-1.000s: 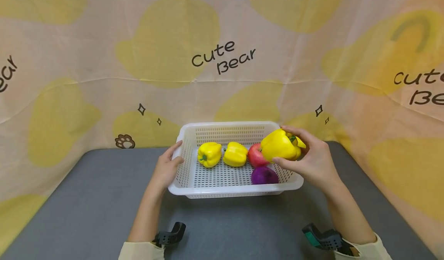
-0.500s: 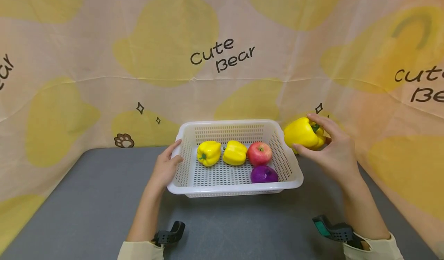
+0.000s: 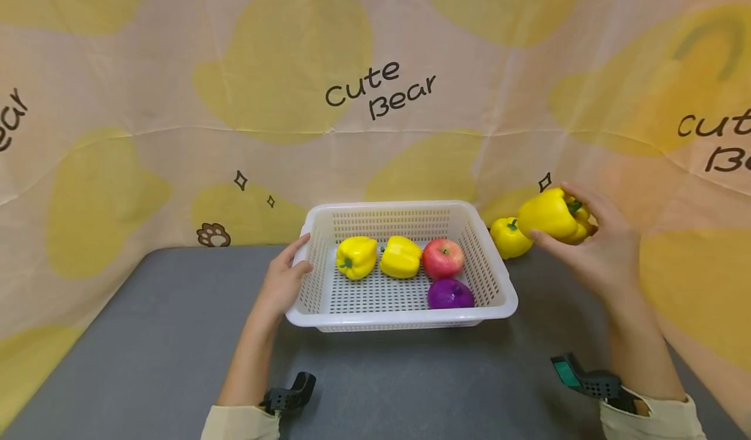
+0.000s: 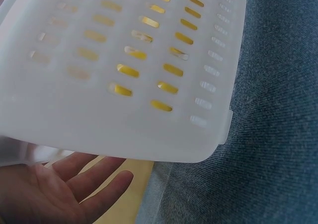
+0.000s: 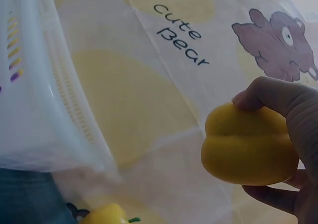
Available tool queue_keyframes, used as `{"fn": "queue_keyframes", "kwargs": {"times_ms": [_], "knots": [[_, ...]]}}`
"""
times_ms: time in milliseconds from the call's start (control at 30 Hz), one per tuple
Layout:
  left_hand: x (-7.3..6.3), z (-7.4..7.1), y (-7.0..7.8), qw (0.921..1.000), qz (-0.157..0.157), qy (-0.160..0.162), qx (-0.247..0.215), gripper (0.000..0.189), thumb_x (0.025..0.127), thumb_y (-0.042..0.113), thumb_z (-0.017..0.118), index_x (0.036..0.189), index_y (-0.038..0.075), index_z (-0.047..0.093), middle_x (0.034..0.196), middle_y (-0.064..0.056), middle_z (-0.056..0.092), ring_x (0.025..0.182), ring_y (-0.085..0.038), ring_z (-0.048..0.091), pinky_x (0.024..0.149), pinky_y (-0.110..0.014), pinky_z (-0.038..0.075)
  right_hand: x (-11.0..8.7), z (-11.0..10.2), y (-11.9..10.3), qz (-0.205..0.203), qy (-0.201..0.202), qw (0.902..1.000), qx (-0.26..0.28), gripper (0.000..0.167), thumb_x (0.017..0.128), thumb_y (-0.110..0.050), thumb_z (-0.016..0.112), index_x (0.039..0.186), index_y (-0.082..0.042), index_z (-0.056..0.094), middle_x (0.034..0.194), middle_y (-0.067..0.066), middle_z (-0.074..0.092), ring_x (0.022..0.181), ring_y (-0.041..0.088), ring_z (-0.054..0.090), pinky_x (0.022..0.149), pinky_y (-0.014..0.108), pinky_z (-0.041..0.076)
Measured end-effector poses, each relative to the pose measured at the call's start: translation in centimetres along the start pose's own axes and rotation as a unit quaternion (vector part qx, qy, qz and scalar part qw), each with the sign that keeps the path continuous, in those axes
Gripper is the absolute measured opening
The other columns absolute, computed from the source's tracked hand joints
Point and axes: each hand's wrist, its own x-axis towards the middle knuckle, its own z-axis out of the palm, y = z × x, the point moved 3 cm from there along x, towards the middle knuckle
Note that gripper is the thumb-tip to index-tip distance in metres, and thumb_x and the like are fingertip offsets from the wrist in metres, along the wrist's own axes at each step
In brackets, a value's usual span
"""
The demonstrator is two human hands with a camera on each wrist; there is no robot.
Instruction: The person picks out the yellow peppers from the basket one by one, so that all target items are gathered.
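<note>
My right hand (image 3: 607,244) grips a yellow bell pepper (image 3: 551,217) above the table, right of the white plastic basket (image 3: 375,321). In the right wrist view the thumb and fingers span this bell pepper (image 5: 248,144). My left hand (image 3: 284,283) holds the basket's left end by its rim; some of its fingers (image 4: 102,194) show below the rim in the left wrist view. Inside the basket lie a yellow bell pepper (image 3: 356,257) at the left, another bell pepper (image 3: 401,257) in the middle, a red apple (image 3: 442,259) and a purple onion-like ball (image 3: 450,294).
Another yellow bell pepper (image 3: 509,239) sits on the table just beyond the basket's right side, partly behind the held one. The grey table (image 3: 152,336) runs back to a patterned cloth (image 3: 281,68), which rises behind and at both sides.
My right hand has carried the bell pepper from over the basket's right end outward to the right. The apple and the pepper outside the basket are now uncovered. My left hand keeps its place.
</note>
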Motion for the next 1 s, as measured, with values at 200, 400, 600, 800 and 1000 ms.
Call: {"fn": "queue_keyframes", "kwargs": {"times_ms": [200, 400, 600, 800, 1000], "knots": [[0.0, 0.1, 0.0, 1.0, 0.002, -0.002, 0.001, 0.063, 0.099, 0.011, 0.044, 0.159, 0.021, 0.033, 0.157, -0.022, 0.042, 0.113, -0.039, 0.066, 0.083, -0.042, 0.062, 0.2, -0.5, 1.4, 0.008, 0.003, 0.9997, -0.023, 0.076, 0.068, -0.009, 0.09, 0.138, -0.014, 0.063, 0.136, 0.015, 0.064, 0.109, -0.013, 0.045, 0.084, -0.004, 0.037], [0.2, 0.1, -0.1, 1.0, 0.001, 0.001, 0.006, 0.063, 0.098, 0.012, 0.044, 0.159, 0.021, 0.034, 0.158, -0.022, 0.041, 0.114, -0.039, 0.065, 0.083, -0.039, 0.061, 0.2, -0.8, 2.6, 0.017, -0.002, 0.9982, -0.058, 0.075, 0.069, -0.01, 0.089, 0.139, -0.011, 0.062, 0.137, 0.016, 0.064, 0.114, -0.003, 0.049, 0.087, -0.004, 0.033], [0.2, -0.1, 0.0, 1.0, -0.001, -0.003, 0.005, 0.063, 0.098, 0.011, 0.044, 0.16, 0.022, 0.033, 0.157, -0.023, 0.042, 0.111, -0.038, 0.067, 0.08, -0.038, 0.061, 0.5, -0.6, 3.8, 0.015, -0.033, 0.9959, -0.083, 0.074, 0.07, -0.011, 0.088, 0.139, -0.003, 0.06, 0.139, 0.024, 0.06, 0.123, 0.042, 0.053, 0.088, -0.003, 0.026], [0.2, -0.1, 0.1, 1.0, -0.001, -0.005, 0.0, 0.063, 0.098, 0.011, 0.045, 0.159, 0.022, 0.033, 0.156, -0.023, 0.045, 0.108, -0.038, 0.068, 0.078, -0.037, 0.061, 0.5, -0.3, 5.4, 0.018, -0.055, 0.993, -0.103, 0.074, 0.071, -0.011, 0.087, 0.139, -0.001, 0.059, 0.139, 0.026, 0.059, 0.124, 0.046, 0.052, 0.084, -0.004, 0.022], [0.2, 0.0, 0.0, 1.0, 0.007, -0.003, -0.002, 0.064, 0.097, 0.009, 0.045, 0.159, 0.02, 0.034, 0.156, -0.024, 0.044, 0.112, -0.038, 0.066, 0.079, -0.037, 0.06, 0.5, 0.0, 6.7, 0.03, -0.073, 0.9903, -0.114, 0.075, 0.072, -0.012, 0.087, 0.14, 0.0, 0.057, 0.139, 0.028, 0.058, 0.123, 0.047, 0.052, 0.084, -0.003, 0.022]]}}
